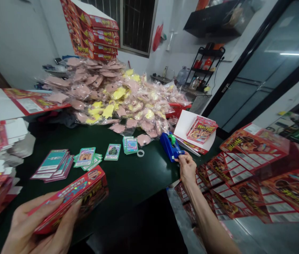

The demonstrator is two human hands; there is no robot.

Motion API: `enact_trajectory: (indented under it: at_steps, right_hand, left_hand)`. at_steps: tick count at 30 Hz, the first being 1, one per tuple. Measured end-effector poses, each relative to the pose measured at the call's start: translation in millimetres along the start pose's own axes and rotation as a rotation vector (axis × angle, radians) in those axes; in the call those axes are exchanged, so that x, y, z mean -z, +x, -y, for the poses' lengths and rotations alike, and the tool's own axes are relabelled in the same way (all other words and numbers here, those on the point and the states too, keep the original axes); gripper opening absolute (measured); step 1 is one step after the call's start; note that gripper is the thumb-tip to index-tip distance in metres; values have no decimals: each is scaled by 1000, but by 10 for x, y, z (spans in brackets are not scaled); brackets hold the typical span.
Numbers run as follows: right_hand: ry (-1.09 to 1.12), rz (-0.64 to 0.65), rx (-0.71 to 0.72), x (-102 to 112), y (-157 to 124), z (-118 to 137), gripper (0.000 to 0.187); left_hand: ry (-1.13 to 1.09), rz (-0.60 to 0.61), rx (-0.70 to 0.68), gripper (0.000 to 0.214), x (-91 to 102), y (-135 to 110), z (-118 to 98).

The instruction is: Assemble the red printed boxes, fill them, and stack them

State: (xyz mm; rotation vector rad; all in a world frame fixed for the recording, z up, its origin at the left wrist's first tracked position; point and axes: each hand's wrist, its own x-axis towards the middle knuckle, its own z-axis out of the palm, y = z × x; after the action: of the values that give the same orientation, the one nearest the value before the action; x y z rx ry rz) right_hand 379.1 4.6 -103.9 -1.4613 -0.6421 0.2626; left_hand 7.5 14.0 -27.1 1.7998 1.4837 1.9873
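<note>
My left hand (40,225) is wrapped around a small red printed box (77,197), which it holds tilted above the near left of the table. My right hand (187,167) reaches to the blue tape dispenser (169,148), with thumb and fingers pinched at its front end, where the tape comes off. The clear tape between the fingertips is hard to make out. A green roll sits in the dispenser. Beyond the box lie a stack of teal-backed cards (52,164), a fanned pile of cards (87,157), a single card (112,152) and a small card stack (130,145).
A white ring (140,153) lies near the cards. Pink and yellow pieces in clear bags (112,95) are heaped across the back. Flattened cartons (1,137) stand at left. Red boxes (202,128) rest on a white carton; more packed boxes (247,183) fill the right.
</note>
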Motion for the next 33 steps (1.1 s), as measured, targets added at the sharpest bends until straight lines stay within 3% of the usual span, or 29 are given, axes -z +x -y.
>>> enact_trajectory:
  at_steps: [4,7,9,12,14,17,21,22,28,33]
  right_hand:
    - [-213,-75,121,75,-109,89,24]
    - [-299,-59,211,81,-407,304,19]
    - [-308,66,259,20,-693,525,16]
    - [-270,432,351,-181,-1122,955,10]
    - [-180,590,383,-365,-1344,1258,11]
    - [35,698,271,-643,-1557,1613,15]
    - [298,840,-75,-895,-1699,1800,76]
    - [333,865,-135,-934,-1725,1809,83]
    - [381,920,-289,-1056,-1829,1789,80]
    - [336,920,-306,-1086,-1830,1797,78]
  left_hand:
    - [-51,-22,-92,23,-4,18,5]
    - [-97,-4,-186,29,3,13,22]
    - [-143,35,-229,35,18,-4,34]
    - [-200,73,-237,38,43,-30,36]
    - [-201,99,-207,38,56,-41,24]
    - [-191,123,-185,36,71,-49,1]
    - [-187,125,-167,34,82,-71,-2]
    - [-190,119,-150,35,82,-81,2]
    - [-202,99,-19,45,88,-151,6]
    - [-198,137,-32,43,115,-139,-1]
